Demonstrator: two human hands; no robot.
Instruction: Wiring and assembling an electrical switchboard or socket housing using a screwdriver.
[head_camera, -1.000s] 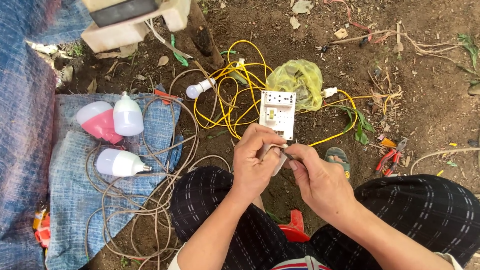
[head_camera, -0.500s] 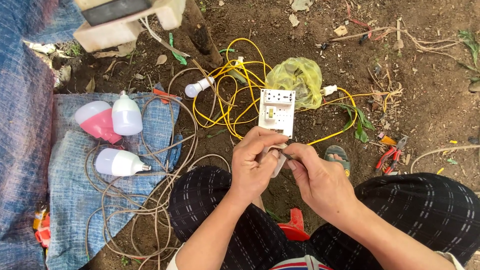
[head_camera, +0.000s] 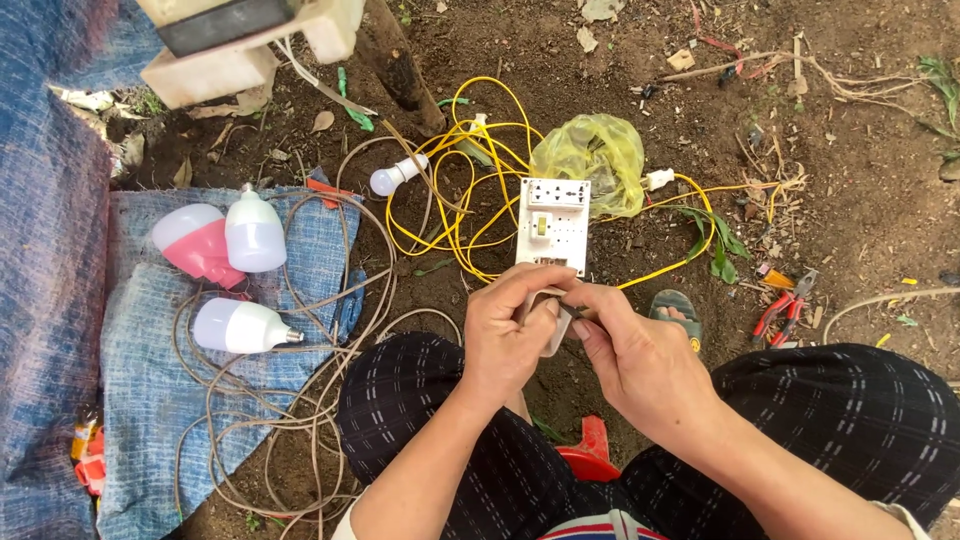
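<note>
My left hand (head_camera: 512, 335) grips a small white plastic part (head_camera: 553, 328) in front of my knees. My right hand (head_camera: 640, 355) pinches a thin dark tool (head_camera: 575, 312) whose tip meets that part. The two hands touch each other. Just beyond them a white switch-and-socket board (head_camera: 551, 226) lies face up on the soil. Yellow wire (head_camera: 470, 200) loops around the board, and part of the held piece is hidden by my fingers.
Three large bulbs lie on a blue cloth (head_camera: 150, 380) at left: one pink (head_camera: 195, 245), two white (head_camera: 255, 235) (head_camera: 240, 326). A small bulb (head_camera: 392, 176), beige cable coils (head_camera: 300, 400), a yellow bag (head_camera: 595, 155), red-handled pliers (head_camera: 785, 305) and a red stool (head_camera: 590, 455) surround me.
My hands stay together at the same spot; the fingers have shifted only slightly around the small part. The board and wires have not moved.
</note>
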